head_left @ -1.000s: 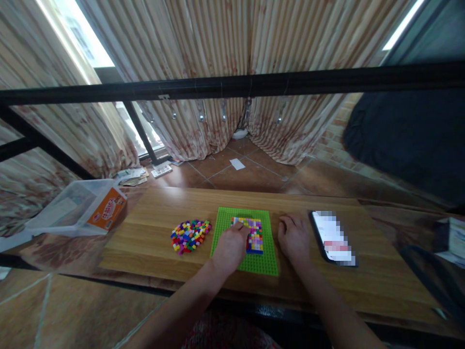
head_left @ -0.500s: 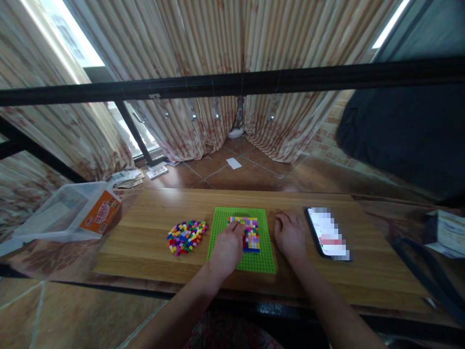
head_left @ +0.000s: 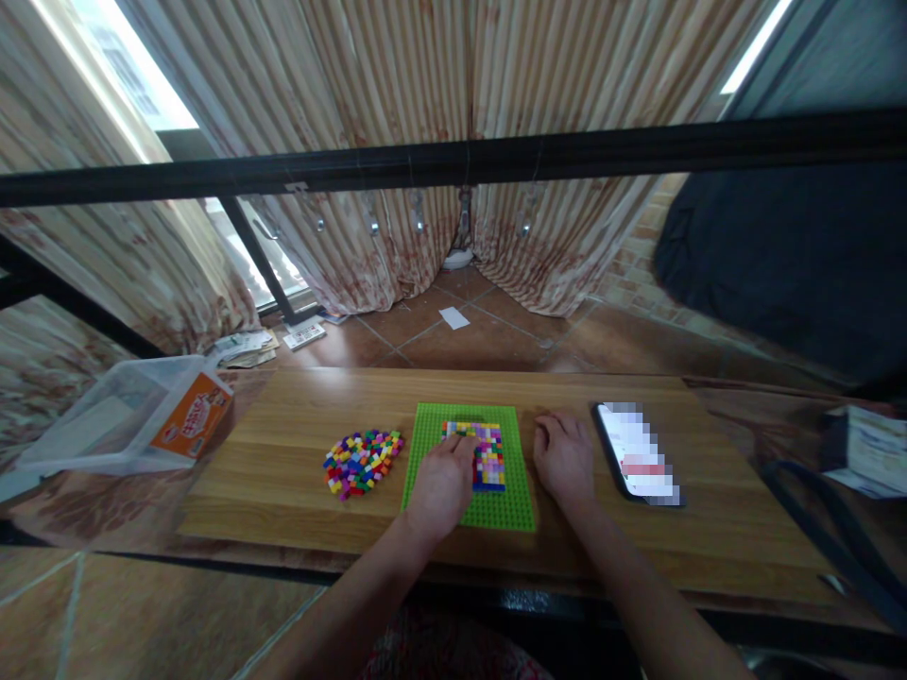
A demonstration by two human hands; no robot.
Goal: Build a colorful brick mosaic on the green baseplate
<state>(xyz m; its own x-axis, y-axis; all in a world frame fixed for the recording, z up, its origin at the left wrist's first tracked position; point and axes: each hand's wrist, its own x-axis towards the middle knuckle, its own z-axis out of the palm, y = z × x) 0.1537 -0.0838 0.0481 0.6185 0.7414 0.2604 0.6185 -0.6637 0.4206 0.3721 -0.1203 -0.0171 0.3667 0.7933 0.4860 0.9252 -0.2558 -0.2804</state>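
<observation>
A green studded baseplate lies on the wooden table, bearing a block of small coloured bricks fitted close together. Over the left part of these bricks is my left hand, fingers drawn together with the tips down on the block's upper area. Whatever is between those fingertips is hidden. My right hand rests on the tabletop just right of the baseplate, its fingers curled in and nothing visible in them. Left of the baseplate sits a loose pile of small coloured bricks.
To the right of my right hand lies a phone with a lit, blurred screen. A clear plastic bin with an orange label stands off the table's left end. Beyond the wooden table are a black rail and long curtains.
The whole view shifts very slightly left. Both hands stay in practically the same place, my left fingertips still on the brick block.
</observation>
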